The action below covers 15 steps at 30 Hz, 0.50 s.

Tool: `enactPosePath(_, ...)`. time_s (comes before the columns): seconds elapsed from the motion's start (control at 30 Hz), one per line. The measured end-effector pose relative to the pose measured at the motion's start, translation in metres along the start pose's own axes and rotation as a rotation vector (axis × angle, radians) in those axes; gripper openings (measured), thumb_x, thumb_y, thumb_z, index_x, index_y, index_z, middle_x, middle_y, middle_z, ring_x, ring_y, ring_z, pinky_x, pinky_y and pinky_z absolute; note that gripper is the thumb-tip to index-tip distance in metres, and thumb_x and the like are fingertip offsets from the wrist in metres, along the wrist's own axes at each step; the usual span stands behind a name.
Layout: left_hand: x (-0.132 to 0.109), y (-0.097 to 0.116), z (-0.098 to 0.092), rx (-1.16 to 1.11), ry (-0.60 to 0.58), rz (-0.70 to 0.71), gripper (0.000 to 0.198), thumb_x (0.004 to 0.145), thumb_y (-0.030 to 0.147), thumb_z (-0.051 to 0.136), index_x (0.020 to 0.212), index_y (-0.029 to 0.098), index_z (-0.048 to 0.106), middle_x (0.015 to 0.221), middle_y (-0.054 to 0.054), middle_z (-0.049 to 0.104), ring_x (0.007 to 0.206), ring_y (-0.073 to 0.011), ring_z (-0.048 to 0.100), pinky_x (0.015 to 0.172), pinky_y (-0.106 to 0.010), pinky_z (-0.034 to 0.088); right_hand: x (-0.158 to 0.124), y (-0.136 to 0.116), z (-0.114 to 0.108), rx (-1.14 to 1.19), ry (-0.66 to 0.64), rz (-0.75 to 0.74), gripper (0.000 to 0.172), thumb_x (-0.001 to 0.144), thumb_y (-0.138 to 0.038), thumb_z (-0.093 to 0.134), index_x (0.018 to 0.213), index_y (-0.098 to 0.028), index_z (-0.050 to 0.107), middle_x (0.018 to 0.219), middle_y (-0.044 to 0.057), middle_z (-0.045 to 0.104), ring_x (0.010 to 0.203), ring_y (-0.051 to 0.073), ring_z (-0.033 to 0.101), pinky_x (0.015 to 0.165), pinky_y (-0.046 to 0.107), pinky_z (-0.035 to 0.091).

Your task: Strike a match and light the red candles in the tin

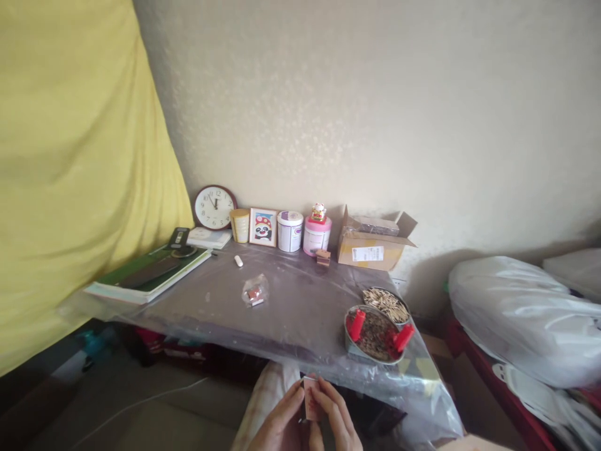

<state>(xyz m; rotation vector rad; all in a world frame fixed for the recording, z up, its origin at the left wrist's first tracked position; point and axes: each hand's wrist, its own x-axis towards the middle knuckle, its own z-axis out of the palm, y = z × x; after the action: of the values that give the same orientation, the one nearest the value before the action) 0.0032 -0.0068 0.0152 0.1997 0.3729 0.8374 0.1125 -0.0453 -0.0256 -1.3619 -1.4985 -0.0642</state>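
Low in the head view, below the table's front edge, my left hand [280, 421] and my right hand [334, 413] meet around a small pale matchbox [312, 401] with red print. My left fingers pinch its left side, and my right fingers press on its front and right side. Part of the box is hidden by my fingers. Beyond my hands to the right stands a round tin of dark ash-like grit [373, 332] with two red candle stubs [357, 325]. A second tin behind it is full of loose matchsticks [385, 304].
A plastic-covered table [300, 300] carries a small clear bag [256, 290], a white cylinder [238, 261] and a green book [150, 272]. Along the wall stand a clock [215, 207], a panda picture [263, 227], tubs [290, 232] and an open cardboard box [370, 250]. White bags [521, 313] lie right.
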Motion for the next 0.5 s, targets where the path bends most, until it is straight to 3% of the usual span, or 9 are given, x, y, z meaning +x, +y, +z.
enactPosePath(0.2,-0.006,0.003,0.003,-0.025,-0.047,-0.075,0.027,0.078,0.028,0.071,0.102,0.015,0.071,0.096,-0.009,0.073,0.103,-0.0216,0.066,0.091,-0.030,0.048,0.000,-0.005,-0.002,-0.055,0.000,-0.019,0.037,0.084,-0.012,0.045,0.115,-0.022,0.063,0.123,0.008,0.065,0.108,0.018,0.067,0.088,0.025,0.057)
enactPosePath(0.5,-0.006,-0.002,-0.001,0.020,-0.053,0.014,0.026,0.089,0.027,0.057,0.109,0.015,0.070,0.099,-0.009,0.074,0.105,-0.0214,0.064,0.095,-0.032,0.047,0.002,-0.009,-0.011,-0.105,-0.096,-0.022,0.033,0.089,-0.023,0.047,0.118,-0.023,0.063,0.126,0.010,0.064,0.107,0.021,0.068,0.087,0.030,0.059)
